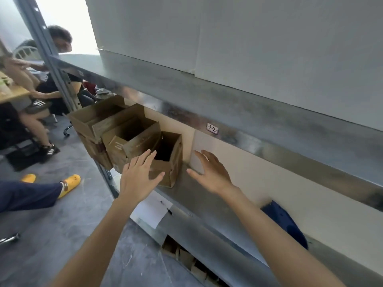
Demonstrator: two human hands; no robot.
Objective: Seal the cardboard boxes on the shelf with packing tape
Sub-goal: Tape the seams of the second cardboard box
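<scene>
1. I see the left hand (138, 179) reaching toward the left end of the metal shelf (199, 195). Its fingers (145, 157) are straight and spread wide and hold nothing.
2. The fingertips of that hand overlap the near wall of the small cardboard box (173, 162), and the thumb lies across its front face. I cannot tell whether it actually touches the cardboard.
3. The right hand (211, 175) hovers just to the right of the same box, apart from it. It is also splayed wide and empty, palm turned toward the box, above the shelf surface by the pale back wall.
4. The small cardboard box stands upright on the shelf between my two hands, with its top flaps up and its dark inside showing.
5. To its left a middle box (132, 141) stands open and touching it, and beyond that a larger box (97, 119) sits at the left corner of the shelf, next to the upright post. Both have their flaps open.
6. At the front edge of the shelf, below my left wrist, a white sheet of paper (150, 213) hangs over the lip with a black pen (166, 208) lying on it.
7. Toward the right end of the shelf a dark blue object (285, 222) leans by the back wall. I cannot make out what it is.
8. The beam of the shelf above carries a small label (212, 128) with handwriting.
9. Under the shelf, loose cardboard pieces (186, 258) show through a gap.
10. On the floor to the left is a foot in a yellow clog (69, 185), and people sit further back.
</scene>
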